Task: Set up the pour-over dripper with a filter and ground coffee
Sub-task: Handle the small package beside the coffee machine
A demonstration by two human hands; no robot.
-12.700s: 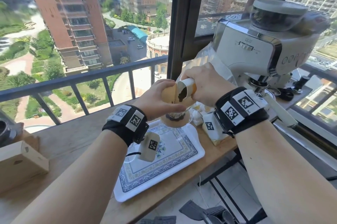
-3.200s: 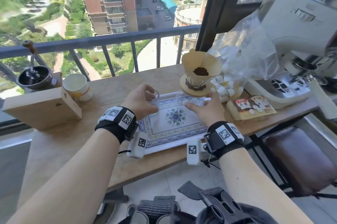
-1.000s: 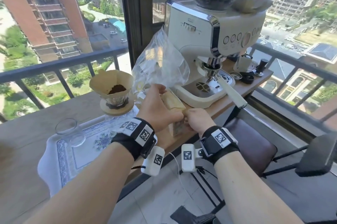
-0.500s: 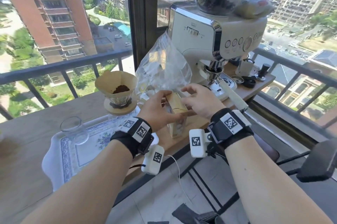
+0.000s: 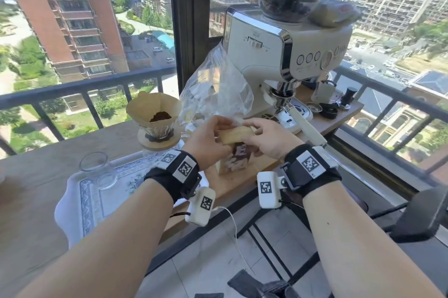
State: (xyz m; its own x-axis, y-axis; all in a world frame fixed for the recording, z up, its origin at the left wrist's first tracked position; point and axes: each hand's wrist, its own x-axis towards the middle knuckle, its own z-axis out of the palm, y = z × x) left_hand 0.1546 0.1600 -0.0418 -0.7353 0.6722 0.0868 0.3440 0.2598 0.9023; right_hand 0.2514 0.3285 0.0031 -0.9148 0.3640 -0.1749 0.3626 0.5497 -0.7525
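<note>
Wooden table (image 5: 36, 169) runs along window. Coffee machine (image 5: 278, 55) at right end. Patterned tray (image 5: 80, 203) left of centre. Left hand (image 5: 206, 142) and right hand (image 5: 271, 140) both pinch folded top of coffee bag (image 5: 236, 135), upright near table edge, just right of tray. Dripper (image 5: 158, 131) at tray's far corner. Filter (image 5: 143, 110) seated in dripper, small mound of ground coffee (image 5: 160, 116) inside. Setup looks essentially done; only closing bag and putting it away seems left.
</note>
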